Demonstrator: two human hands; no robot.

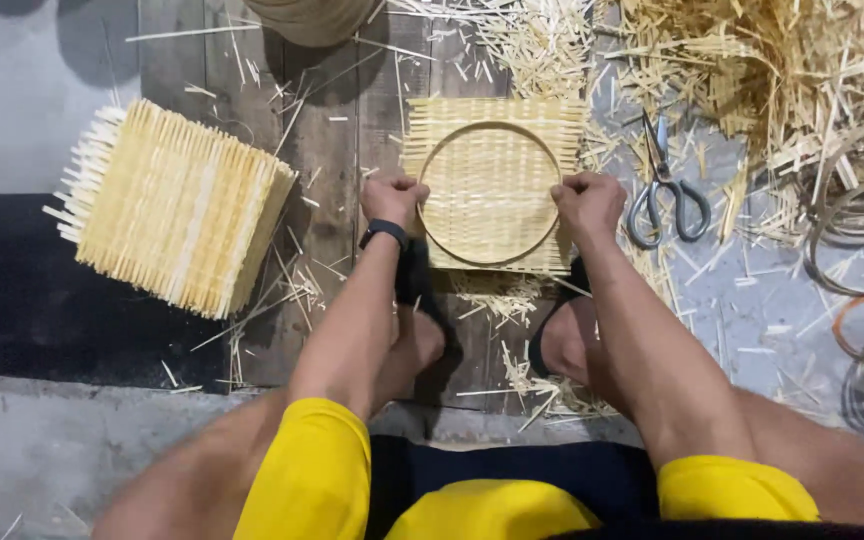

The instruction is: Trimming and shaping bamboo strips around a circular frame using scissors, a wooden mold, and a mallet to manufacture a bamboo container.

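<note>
Room around the woven mat

Bare planks (327, 150) left of the woven mat (492, 190) allow passage; scissors (664, 190) and a straw heap (782, 70) crowd the right, stacked mats (177, 205) block far left

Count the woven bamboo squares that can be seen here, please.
2. One woven mat lies under a round hoop gripped by the left hand and right hand. A stack of mats lies at the left; it may hide more.

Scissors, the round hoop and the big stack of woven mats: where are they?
scissors (664, 180): head view, on the pivot.
round hoop (490, 125): head view, on its top arc.
stack of woven mats (177, 205): head view, on the top mat.
</note>
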